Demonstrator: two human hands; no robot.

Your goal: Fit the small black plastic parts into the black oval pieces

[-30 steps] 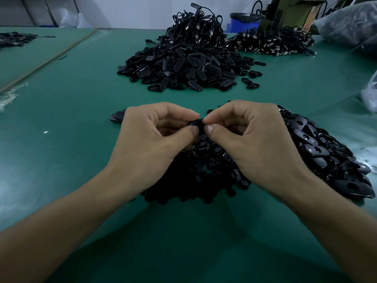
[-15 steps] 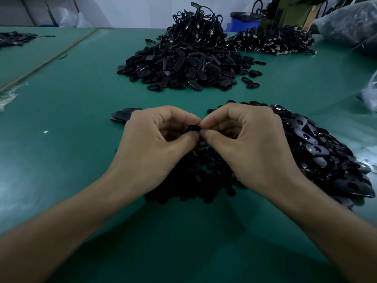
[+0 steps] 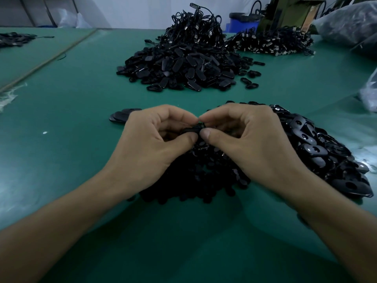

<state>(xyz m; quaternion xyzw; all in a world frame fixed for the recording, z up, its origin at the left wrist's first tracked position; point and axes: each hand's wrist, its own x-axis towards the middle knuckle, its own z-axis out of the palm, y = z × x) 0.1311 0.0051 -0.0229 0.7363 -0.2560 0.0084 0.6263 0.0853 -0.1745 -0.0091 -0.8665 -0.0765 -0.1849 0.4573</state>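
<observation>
Head view:
- Versus half second ago: thumbs closer, tips almost meeting, more of held piece covered. Likely final press; seating not visible.
- Left hand (image 3: 155,144) fingers (image 3: 189,137) curled, pinching oval piece (image 3: 188,130).
- Right hand (image 3: 251,144) curled, pinching small part (image 3: 201,125) at fingertips.
- Counts: two hands, one oval piece held, one small part.
- On counter (image 3: 81,99): near heap (image 3: 204,180) under fingers, oval heap (image 3: 318,152) right of fingers, far heap (image 3: 179,68) beyond. Loose pieces uncountable.

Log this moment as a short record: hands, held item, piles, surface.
left hand: pinches black piece
right hand: pinches same piece's other end
fit: hidden by fingertips
near pile: oval pieces with holes, under and right of hands
far pile: black oval parts, untouched
surface: green table
</observation>
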